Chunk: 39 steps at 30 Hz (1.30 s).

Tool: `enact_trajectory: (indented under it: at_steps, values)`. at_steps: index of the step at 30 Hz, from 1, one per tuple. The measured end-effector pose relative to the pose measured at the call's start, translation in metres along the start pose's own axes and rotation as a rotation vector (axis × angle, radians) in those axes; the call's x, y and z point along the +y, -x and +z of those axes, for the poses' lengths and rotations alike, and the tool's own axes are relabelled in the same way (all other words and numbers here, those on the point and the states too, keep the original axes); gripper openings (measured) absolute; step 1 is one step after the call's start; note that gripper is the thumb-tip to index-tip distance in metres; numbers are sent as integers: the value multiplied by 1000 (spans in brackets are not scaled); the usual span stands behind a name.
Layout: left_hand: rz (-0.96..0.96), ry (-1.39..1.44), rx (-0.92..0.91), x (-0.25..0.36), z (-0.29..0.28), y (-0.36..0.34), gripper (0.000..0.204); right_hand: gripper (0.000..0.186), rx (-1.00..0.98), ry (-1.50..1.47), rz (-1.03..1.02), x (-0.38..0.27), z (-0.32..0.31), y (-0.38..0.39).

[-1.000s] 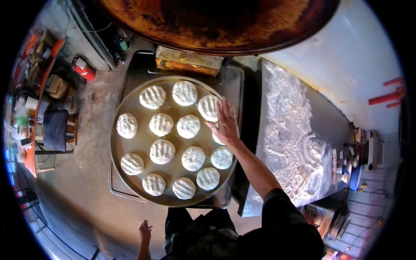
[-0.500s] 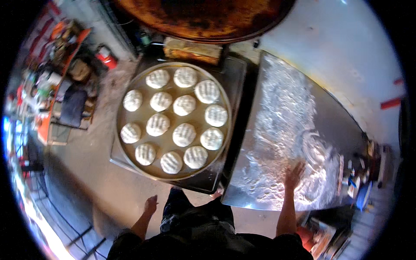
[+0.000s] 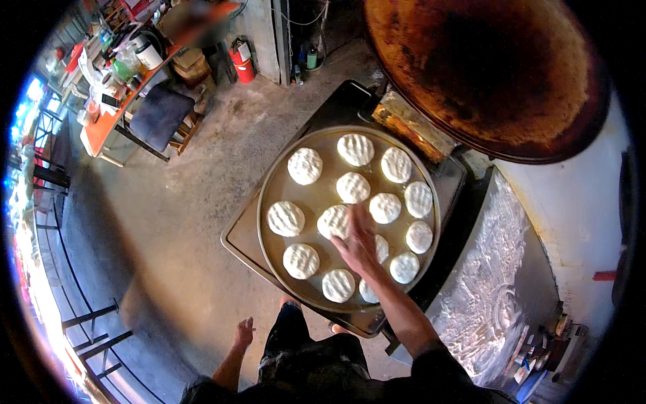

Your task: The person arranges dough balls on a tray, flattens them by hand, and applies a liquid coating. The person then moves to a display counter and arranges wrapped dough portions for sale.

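Dough disc (image 3: 331,221) lies partly beneath the unclenched right grip (image 3: 360,238), toward its thumb side.

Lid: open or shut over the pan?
Open: the lid shows its browned underside beyond the pan, and the dough rounds lie uncovered.

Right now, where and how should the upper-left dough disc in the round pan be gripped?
Probably by the left and right edges of the dough disc, hand coming straight down from above: it lies flat and low, ridged face up, with bare round pan between it and its neighbours. Pressing the top could flatten its ridges.
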State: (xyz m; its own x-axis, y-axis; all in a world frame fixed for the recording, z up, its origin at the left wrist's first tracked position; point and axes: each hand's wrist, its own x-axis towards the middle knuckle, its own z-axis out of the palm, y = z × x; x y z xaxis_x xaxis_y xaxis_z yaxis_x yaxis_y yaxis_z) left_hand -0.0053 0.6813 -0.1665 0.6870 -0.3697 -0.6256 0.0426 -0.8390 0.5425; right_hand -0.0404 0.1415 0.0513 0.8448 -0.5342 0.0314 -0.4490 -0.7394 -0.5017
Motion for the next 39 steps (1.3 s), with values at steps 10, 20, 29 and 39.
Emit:
enact_trajectory:
  at_steps: [10, 20, 29, 39]
  values:
    - [-398, 571, 98, 55, -102, 9, 58, 99, 55, 271, -236, -27, 87, -193]
    - [-392, 603, 42, 39, -75, 14, 66, 93, -16, 358, -234, -15, 77, -195]
    - [-382, 599, 33, 47, -22, 39, 59, 97, -281, 132, -595, -72, 87, -72]
    - [-462, 580, 45, 28, -34, 53, 61, 98, -121, 149, -429, -78, 106, -101]
